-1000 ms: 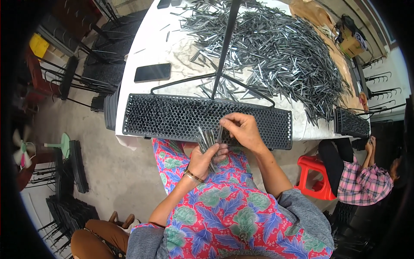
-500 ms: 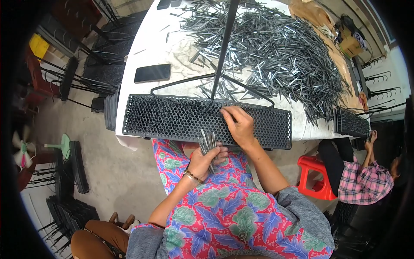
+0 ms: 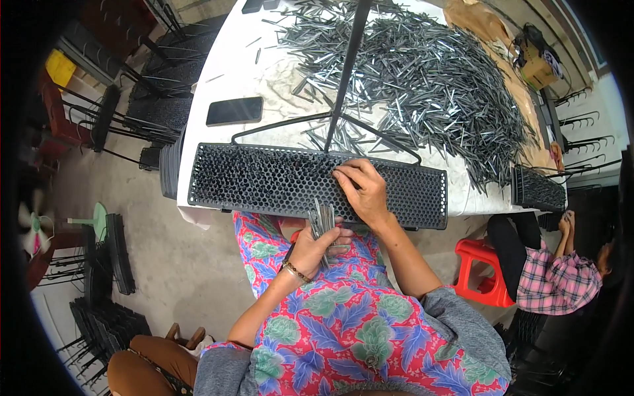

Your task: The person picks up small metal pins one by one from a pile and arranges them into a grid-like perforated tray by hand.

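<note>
A long black perforated panel lies across the table's near edge, its face full of round holes. Dark bristle-like pieces fill the holes on its left side, while many holes on the right look bare. My left hand is closed around a bunch of thin dark strips just below the panel's front edge. Fingers pinched together, my right hand touches the panel a little right of its middle; whatever is between the fingertips is too small to make out. A black metal rod with two braces rises from the panel's far edge.
A large heap of dark strips covers the white-topped table. A black phone lies at left. On the right, another person sits by a red stool and a similar panel. Racks stand left.
My right hand has shifted slightly left and up over the panel. My left hand turned a little, still holding the bunch of strips.
</note>
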Tool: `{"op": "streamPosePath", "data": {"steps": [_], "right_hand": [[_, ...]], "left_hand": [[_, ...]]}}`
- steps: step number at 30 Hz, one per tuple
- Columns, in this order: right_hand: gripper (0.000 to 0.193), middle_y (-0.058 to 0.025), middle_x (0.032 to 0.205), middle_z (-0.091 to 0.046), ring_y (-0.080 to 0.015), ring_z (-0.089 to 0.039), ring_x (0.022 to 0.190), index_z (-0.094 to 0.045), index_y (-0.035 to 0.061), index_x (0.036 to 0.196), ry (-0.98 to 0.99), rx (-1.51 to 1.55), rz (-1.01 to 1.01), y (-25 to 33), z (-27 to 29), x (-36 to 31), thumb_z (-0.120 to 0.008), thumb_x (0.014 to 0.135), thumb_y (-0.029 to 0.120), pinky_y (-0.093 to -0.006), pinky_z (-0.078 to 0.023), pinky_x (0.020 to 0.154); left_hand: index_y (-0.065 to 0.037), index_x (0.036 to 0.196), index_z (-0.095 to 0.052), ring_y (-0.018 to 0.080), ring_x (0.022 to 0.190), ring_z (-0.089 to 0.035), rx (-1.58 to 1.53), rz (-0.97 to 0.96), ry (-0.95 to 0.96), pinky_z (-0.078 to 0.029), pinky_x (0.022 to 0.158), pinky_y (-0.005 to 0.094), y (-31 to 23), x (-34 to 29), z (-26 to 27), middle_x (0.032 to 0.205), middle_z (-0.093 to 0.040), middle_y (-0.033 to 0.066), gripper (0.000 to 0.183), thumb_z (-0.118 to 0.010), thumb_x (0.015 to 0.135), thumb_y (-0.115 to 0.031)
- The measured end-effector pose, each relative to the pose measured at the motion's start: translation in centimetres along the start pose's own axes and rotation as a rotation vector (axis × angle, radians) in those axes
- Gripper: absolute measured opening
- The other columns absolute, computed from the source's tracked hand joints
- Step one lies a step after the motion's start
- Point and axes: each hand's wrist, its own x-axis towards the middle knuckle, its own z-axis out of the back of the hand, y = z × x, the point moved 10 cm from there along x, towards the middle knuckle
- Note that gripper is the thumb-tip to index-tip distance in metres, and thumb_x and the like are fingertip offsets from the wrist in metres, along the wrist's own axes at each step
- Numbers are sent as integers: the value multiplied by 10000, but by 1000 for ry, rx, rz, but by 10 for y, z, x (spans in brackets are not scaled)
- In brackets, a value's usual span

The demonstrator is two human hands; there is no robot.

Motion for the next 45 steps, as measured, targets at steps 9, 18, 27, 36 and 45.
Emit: {"op": "streamPosePath", "data": {"steps": [9, 18, 27, 36, 45], "right_hand": [[125, -104, 854, -620, -219, -612, 755, -682, 8, 878, -11, 36, -26, 1, 2, 0, -688, 766, 63, -297, -485, 656], [169, -57, 792, -625, -102, -561, 684, -678, -25, 854, 484, 438, -406, -7, -36, -28, -675, 813, 138, -238, -436, 578], [181, -1, 665, -624, -31, -485, 515, -683, -12, 863, 410, 545, -656, -24, -40, -33, -666, 836, 166, -189, -372, 457], [128, -73, 800, -642, -84, -548, 600, -663, -27, 893, 13, 292, -192, -9, -20, 15, -650, 830, 84, -219, -424, 514], [101, -107, 794, -645, -158, -603, 658, -665, -18, 878, -1, 126, -11, 10, -18, 18, -657, 807, 54, -258, -462, 572]], "left_hand": [[10, 1161, -478, 185, 845, -637, -43, -26, 28, -565, 714, 298, -1, 2, 0, 978, -630, 148, 253, -503, 921, -66], [31, 1117, -511, 197, 865, -636, -87, -98, -2, -565, 731, 303, -18, -5, -3, 991, -628, 149, 223, -500, 924, -81], [39, 1106, -516, 205, 871, -640, -122, -116, -106, -564, 737, 308, -18, -5, 11, 996, -629, 158, 227, -493, 930, -102], [28, 1065, -526, 194, 848, -639, -78, -74, -94, -559, 744, 312, -9, -3, 11, 968, -632, 152, 188, -509, 920, -89], [23, 1049, -531, 187, 836, -638, -95, -75, -86, -556, 743, 305, -9, -2, 12, 956, -632, 146, 171, -509, 918, -84]]}}
